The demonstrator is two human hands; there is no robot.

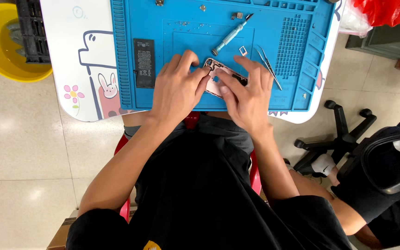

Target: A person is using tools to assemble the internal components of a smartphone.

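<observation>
Both hands are closed around a pink phone frame (219, 76) on the blue repair mat (172, 28): the left hand (178, 88) pinches its near end, the right hand (246, 95) presses its middle and far edge. Judged light, thin and easily bent, the frame is best gripped along its edges. A screwdriver (230, 35), tweezers (268, 66) and a black battery (144, 63) are laid nearby.

Head camera looks steeply down, fairly close.
</observation>
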